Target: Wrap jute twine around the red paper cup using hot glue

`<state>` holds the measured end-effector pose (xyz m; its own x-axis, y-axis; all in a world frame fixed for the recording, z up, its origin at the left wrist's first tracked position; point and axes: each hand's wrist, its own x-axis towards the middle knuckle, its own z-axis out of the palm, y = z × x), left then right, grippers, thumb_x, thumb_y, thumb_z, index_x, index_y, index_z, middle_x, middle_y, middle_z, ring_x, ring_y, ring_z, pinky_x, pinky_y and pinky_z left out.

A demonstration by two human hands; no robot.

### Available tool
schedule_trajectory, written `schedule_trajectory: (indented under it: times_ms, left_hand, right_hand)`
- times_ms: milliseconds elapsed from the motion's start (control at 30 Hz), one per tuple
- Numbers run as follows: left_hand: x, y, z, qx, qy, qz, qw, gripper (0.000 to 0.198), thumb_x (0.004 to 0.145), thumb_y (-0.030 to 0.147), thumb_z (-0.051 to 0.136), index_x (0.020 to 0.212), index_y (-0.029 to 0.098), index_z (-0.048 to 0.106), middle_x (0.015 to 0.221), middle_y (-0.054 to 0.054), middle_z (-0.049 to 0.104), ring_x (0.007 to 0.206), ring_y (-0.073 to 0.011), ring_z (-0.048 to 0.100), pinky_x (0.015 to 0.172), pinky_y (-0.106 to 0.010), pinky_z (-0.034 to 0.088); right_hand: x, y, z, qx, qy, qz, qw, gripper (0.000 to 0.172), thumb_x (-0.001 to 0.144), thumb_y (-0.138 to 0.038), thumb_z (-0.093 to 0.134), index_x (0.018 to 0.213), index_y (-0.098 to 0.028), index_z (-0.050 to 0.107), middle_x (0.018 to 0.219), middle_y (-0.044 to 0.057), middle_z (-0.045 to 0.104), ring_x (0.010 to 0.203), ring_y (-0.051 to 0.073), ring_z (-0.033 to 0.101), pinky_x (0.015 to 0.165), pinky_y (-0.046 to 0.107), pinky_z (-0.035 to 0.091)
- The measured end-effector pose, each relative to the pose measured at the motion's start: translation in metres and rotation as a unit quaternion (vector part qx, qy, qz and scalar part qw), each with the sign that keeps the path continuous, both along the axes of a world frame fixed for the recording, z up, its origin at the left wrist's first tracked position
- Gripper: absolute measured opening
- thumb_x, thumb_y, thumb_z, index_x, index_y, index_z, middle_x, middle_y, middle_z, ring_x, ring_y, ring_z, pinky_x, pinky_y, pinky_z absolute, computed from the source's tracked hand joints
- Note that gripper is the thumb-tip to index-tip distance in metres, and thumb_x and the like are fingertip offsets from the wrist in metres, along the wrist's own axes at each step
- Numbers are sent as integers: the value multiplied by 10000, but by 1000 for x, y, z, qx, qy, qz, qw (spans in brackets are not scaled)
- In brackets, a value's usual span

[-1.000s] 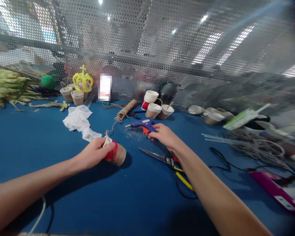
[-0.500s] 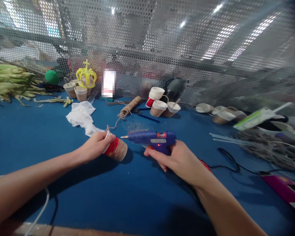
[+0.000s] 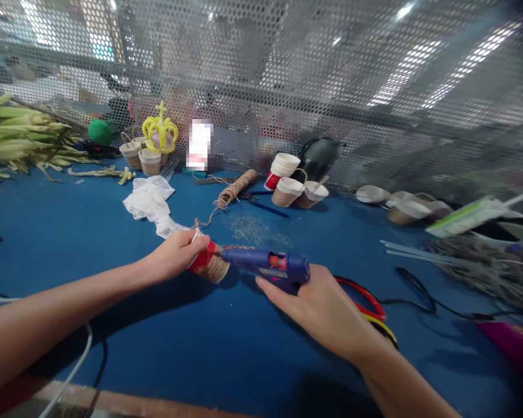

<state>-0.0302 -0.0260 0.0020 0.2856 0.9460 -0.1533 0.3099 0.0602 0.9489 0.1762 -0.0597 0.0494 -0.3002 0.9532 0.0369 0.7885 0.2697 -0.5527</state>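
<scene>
Part-twined red cup (image 3: 209, 266), centre frame, clamped in left hand (image 3: 181, 253); right hand (image 3: 322, 310) wrapped round glue gun (image 3: 265, 265), nozzle (image 3: 218, 253) at cup. Likely hot; a slip could burn left hand. Loose twine (image 3: 209, 221) above could snag.

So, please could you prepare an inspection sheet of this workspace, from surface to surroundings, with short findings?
Surface: blue tabletop, whitish debris scattered near the middle.
Things in hand: red cup tilted, partly wound with twine; blue glue gun, red light lit, nozzle at the cup, contact unclear.
Clutter: crumpled white cloth, twine roll, yellow crown; red handle partly hidden.
Fingers: left fingers hold the cup near its rim; right fingers grip the glue gun.
Cables: white cable near left; black cable right.
Surroundings: perforated screen behind.
Liquid spills: nothing seen.
</scene>
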Motion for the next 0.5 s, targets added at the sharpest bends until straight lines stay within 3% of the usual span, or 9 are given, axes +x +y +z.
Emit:
schedule_trajectory:
  times_ms: [500]
  left_hand:
    - [1,-2,4,3,7,4,1000,385,782,388,349,764,90,592,636,-32,580,516,-104,448,501,-222,347]
  right_hand:
    - [3,-3,-6,42,-34,33,998,133,743,-268,489,640,-188,513,555,-18,552,490,109,457,473,225,387]
